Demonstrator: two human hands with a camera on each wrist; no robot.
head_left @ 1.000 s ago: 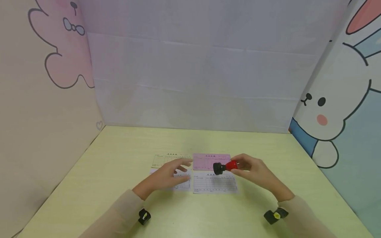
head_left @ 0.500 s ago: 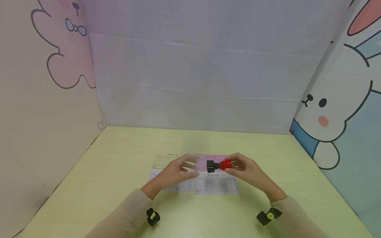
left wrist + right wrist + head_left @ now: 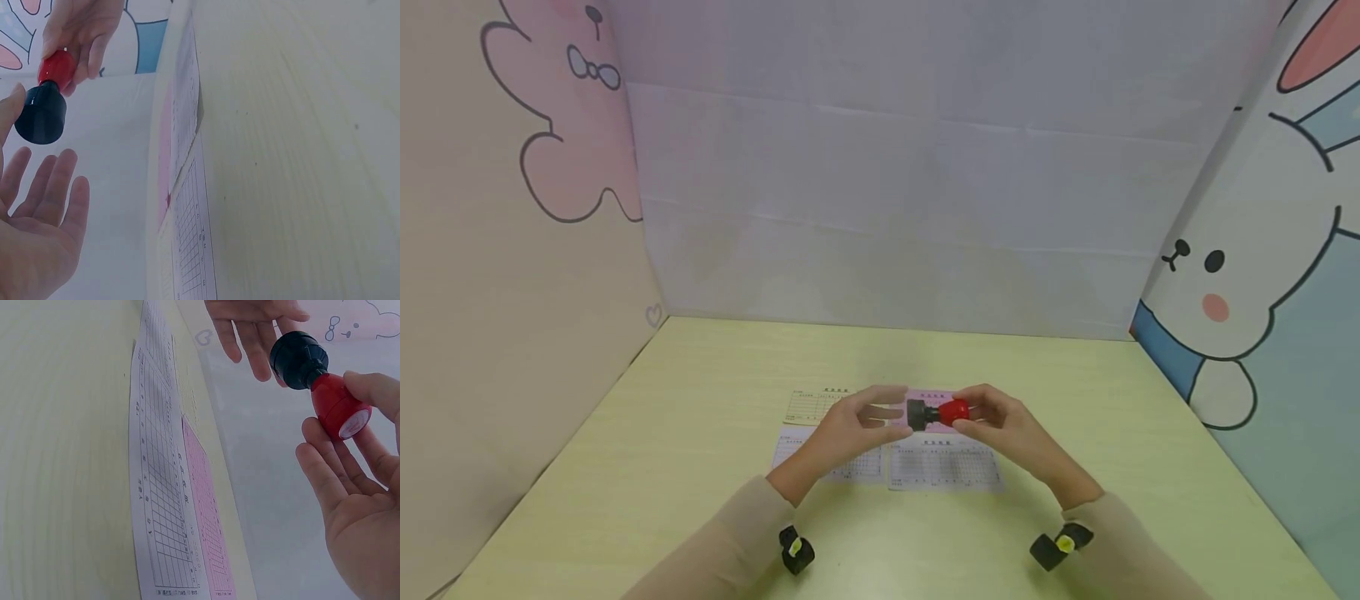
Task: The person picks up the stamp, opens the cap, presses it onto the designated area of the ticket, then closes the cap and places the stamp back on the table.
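Observation:
My right hand (image 3: pixel 1000 421) pinches the red handle of a stamp (image 3: pixel 953 412) between thumb and fingers, holding it sideways above the papers. The stamp's black round end (image 3: pixel 41 115) points toward my left hand (image 3: pixel 857 421). That left hand has its fingers spread and extended, thumb apart, with the black end right at the fingertips. In the right wrist view a round white label shows on the end of the red handle (image 3: pixel 337 406). Below lie a pink form (image 3: pixel 209 512) and a white form (image 3: pixel 946 467), both printed with grids.
A second white form (image 3: pixel 786 446) and a yellowish form (image 3: pixel 808 407) lie to the left, partly behind the left hand. The pale yellow table (image 3: pixel 715 358) ends at a whitish back wall (image 3: pixel 880 208). Cartoon-printed walls (image 3: pixel 1232 300) flank both sides.
My right hand has carried the stamp to the left. My left hand has moved rightward with its fingers extended, and the gap between it and the stamp's black end has closed up.

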